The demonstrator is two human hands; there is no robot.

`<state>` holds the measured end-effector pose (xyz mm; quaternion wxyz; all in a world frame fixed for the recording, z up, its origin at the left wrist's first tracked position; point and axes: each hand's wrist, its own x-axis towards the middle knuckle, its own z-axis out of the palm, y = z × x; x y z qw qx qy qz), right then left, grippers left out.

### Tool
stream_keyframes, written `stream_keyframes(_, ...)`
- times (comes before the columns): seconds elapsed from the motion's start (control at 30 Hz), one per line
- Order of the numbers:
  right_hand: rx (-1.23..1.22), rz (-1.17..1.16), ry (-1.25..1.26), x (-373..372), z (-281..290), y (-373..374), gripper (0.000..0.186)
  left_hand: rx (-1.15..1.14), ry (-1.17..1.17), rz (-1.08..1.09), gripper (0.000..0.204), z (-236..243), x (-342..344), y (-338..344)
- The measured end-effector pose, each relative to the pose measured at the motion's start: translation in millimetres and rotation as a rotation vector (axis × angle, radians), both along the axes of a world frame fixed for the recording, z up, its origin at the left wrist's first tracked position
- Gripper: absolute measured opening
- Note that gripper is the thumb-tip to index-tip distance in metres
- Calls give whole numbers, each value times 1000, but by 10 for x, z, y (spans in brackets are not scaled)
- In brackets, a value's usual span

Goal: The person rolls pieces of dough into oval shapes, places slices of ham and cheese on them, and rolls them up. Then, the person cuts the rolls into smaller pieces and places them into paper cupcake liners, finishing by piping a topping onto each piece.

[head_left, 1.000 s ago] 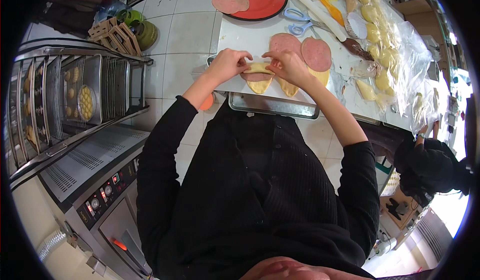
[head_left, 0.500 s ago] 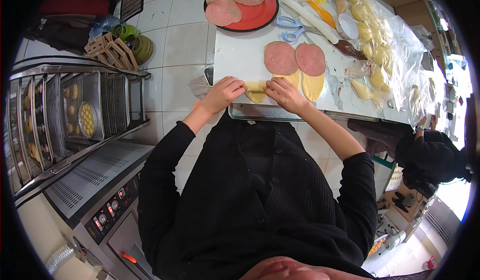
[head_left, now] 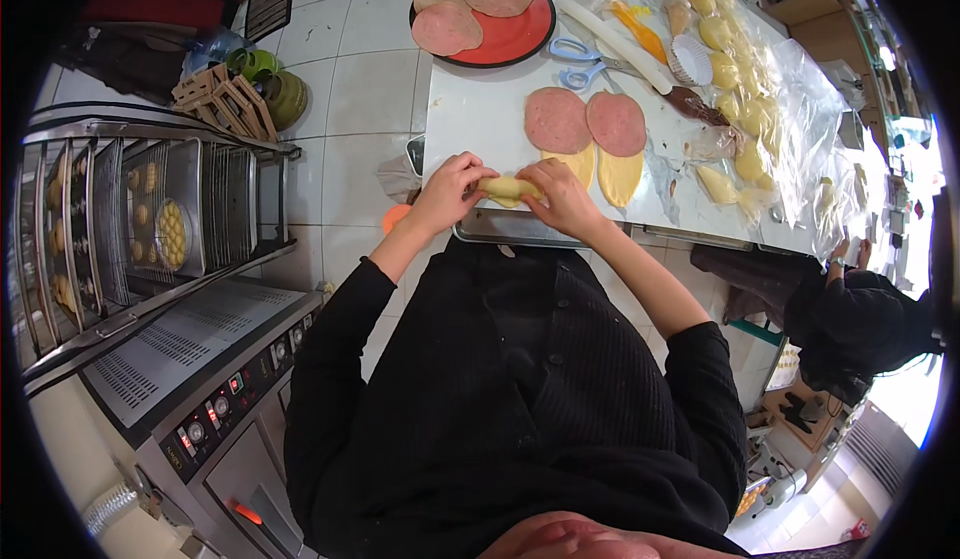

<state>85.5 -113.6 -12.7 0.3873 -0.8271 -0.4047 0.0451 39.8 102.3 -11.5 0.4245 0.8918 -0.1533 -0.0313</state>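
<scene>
My left hand (head_left: 452, 189) and my right hand (head_left: 562, 196) both grip a rolled piece of yellow dough (head_left: 508, 188) at the near edge of the white work table (head_left: 478, 119). Just beyond lie two flat ovals of dough (head_left: 620, 175), each with a round pink slice of meat (head_left: 557, 119) on its far end. A red plate (head_left: 512, 37) with several more pink slices stands further back.
Blue-handled scissors (head_left: 577, 64), a white rolling pin (head_left: 616, 45) and dough pieces on clear plastic (head_left: 745, 109) lie on the right of the table. A metal rack with trays of buns (head_left: 150, 229) and an oven (head_left: 190, 399) stand at left. Another person (head_left: 855, 319) sits at right.
The dough with its slice has been rolled up toward me into a short log. My hands have come closer together around it at the table's near edge.
</scene>
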Motion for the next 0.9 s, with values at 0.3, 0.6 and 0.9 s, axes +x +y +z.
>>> stream_keyframes(0.3,-14,47,-205,-339,-115,-48,26,24,-305,-56,22,-210,-264,-111)
stream_keyframes(0.6,100,-60,270,-38,58,157,30,-286,-48,156,35,-151,-133,19)
stream_keyframes(0.9,53,-67,-177,333,-55,499,36,-135,-212,287,39,-123,221,117)
